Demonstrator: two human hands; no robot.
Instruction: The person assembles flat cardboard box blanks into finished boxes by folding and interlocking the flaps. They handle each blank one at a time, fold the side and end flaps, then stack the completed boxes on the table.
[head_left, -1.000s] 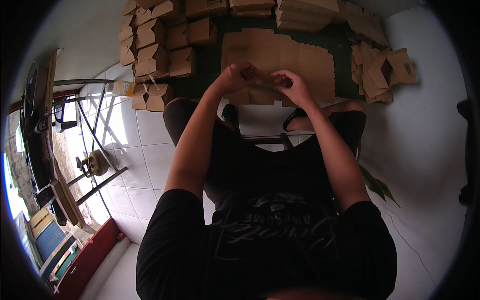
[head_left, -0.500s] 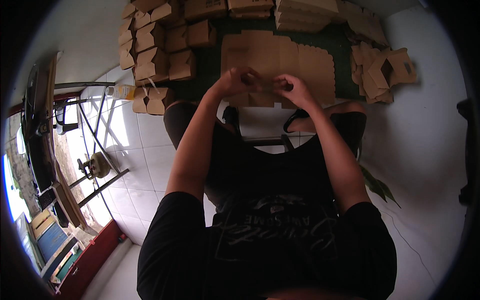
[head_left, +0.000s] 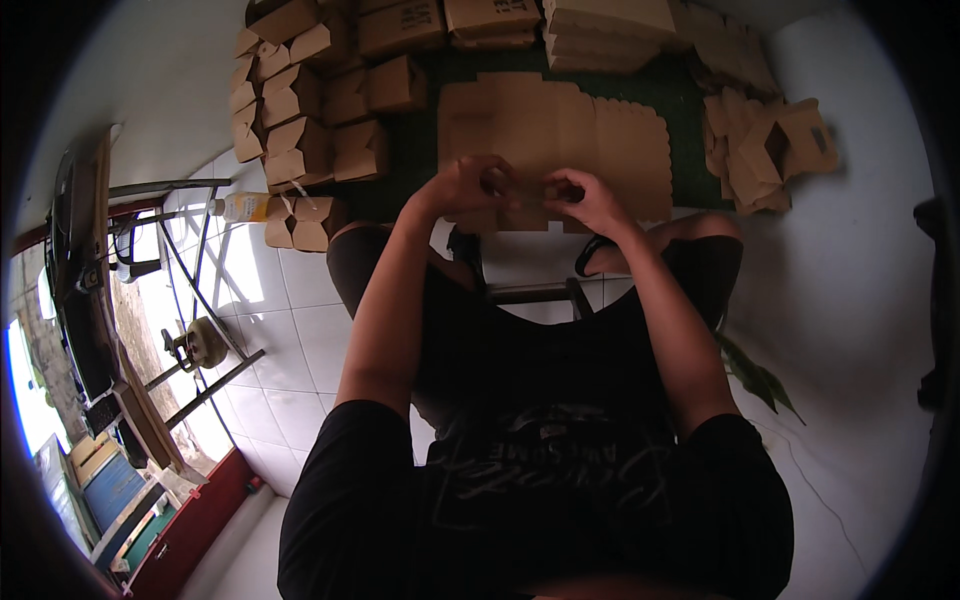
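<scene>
A flat brown cardboard box blank (head_left: 560,120) with a scalloped right edge lies before me on a dark green surface. Over its near part I hold both hands close together, fingertips a small gap apart. My left hand (head_left: 470,187) has its fingers curled in toward the thumb. Opposite it, my right hand (head_left: 590,200) is curled in a similar pinch. Whatever the fingers hold, if anything, is too small and blurred to make out.
Folded brown boxes (head_left: 295,95) stand in rows at the far left, with a bottle of yellow liquid (head_left: 245,208) beside the nearest. Stacked flat cardboard (head_left: 610,35) lies at the back. More cardboard pieces (head_left: 765,150) are heaped at the right, near the white wall.
The whole view has shifted slightly, so the boxes and cardboard appear a little lower. Both hands stay curled over the blank's near part, with little movement relative to it.
</scene>
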